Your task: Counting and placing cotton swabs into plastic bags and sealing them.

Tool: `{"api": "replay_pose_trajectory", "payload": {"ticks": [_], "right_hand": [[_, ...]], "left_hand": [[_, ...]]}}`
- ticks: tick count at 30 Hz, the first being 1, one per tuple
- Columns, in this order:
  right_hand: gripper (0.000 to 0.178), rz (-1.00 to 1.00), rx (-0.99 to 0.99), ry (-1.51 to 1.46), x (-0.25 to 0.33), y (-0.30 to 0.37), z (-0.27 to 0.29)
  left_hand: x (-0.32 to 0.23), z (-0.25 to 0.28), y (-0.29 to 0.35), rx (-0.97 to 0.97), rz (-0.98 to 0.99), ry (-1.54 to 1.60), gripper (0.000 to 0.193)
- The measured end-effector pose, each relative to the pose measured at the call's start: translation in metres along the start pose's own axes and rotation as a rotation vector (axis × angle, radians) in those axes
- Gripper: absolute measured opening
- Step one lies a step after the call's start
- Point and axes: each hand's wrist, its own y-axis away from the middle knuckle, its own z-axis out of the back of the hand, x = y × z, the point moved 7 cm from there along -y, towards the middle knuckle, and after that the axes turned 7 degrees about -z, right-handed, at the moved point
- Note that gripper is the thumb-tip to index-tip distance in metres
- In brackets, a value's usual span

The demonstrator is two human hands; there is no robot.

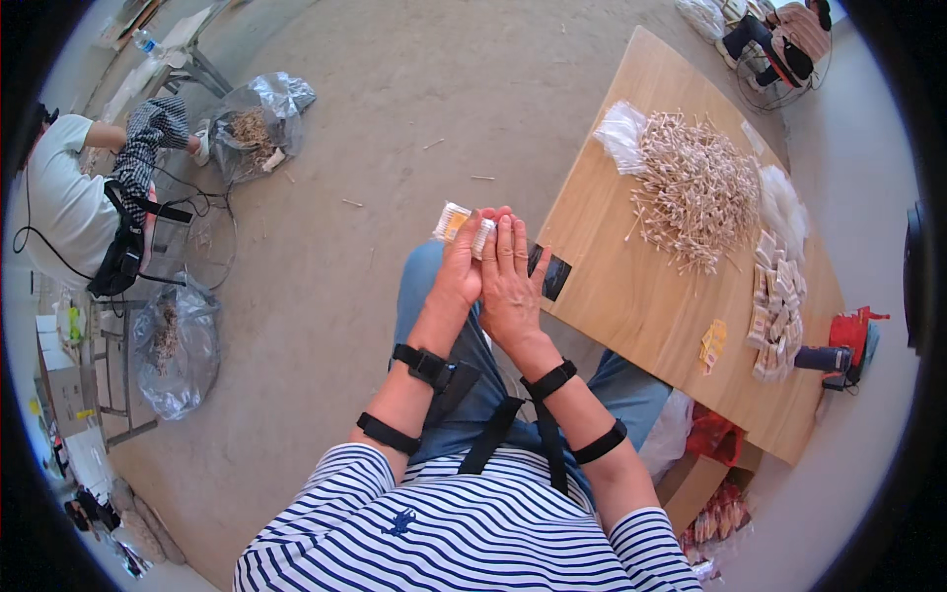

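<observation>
Above my lap, my two hands meet around a small bundle of cotton swabs [482,239], whose white tips show between the fingers. A small clear packet with a yellow-orange label [452,223] sticks out on the far left side of my left hand [460,271], which is closed around it. My right hand [508,281] lies back up against the bundle, its fingers long and pressed over it, with the little finger spread to the right. The palms and the lower part of the bundle are hidden. Right of my hands is the corner of a wooden table [592,286].
On the table lie a big heap of loose cotton swabs [695,187], filled packets [774,311], yellow labels [712,345] and plastic bags [621,136]. A dark cylinder [822,358] sits at its edge. Bags of swabs [261,128] and a seated person [84,187] are at left; another person [789,44] sits far right.
</observation>
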Motion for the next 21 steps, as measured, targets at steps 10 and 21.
{"api": "replay_pose_trajectory", "payload": {"ticks": [10,21], "right_hand": [[0.094,0.059,-0.034,-0.139,0.039,-0.026,0.01],[0.091,0.064,-0.18,-0.147,0.027,0.0,0.085]], "left_hand": [[-0.07,-0.02,0.008,0.095,-0.22,-0.189,0.029],[-0.056,-0.097,0.058,0.178,-0.271,-0.163,0.023]]}}
